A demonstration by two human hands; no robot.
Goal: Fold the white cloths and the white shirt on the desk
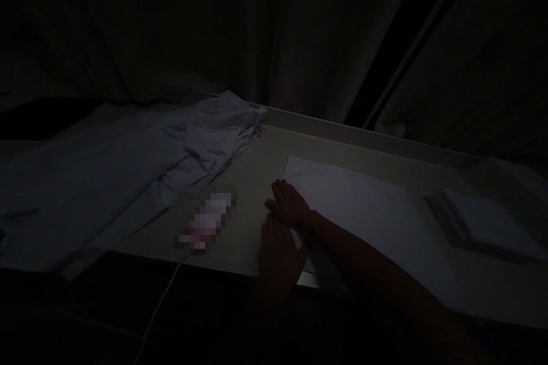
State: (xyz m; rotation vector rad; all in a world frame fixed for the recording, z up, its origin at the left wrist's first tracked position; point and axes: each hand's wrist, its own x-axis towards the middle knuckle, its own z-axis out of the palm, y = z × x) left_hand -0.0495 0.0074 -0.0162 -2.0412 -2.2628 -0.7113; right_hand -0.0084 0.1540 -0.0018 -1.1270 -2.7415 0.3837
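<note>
A white cloth (363, 199) lies flat on the pale table, its left end under my hands. My right hand (291, 203) rests palm down on that left edge, fingers stretched out. Just nearer to me, my left hand (280, 256) lies flat at the same edge, fingers extended and its thumb toward the cloth. The two hands are close together, perhaps touching. Neither is wrapped around anything. The dim light hides fine detail, and my right forearm covers part of the cloth.
Left of my hands is a blurred-out object (208, 219) with a white cable (165, 291) running off the front edge. A rumpled white garment (128, 165) spreads across the left. A folded white cloth (492, 219) sits right. Dark curtains (295, 28) hang behind the table (252, 171).
</note>
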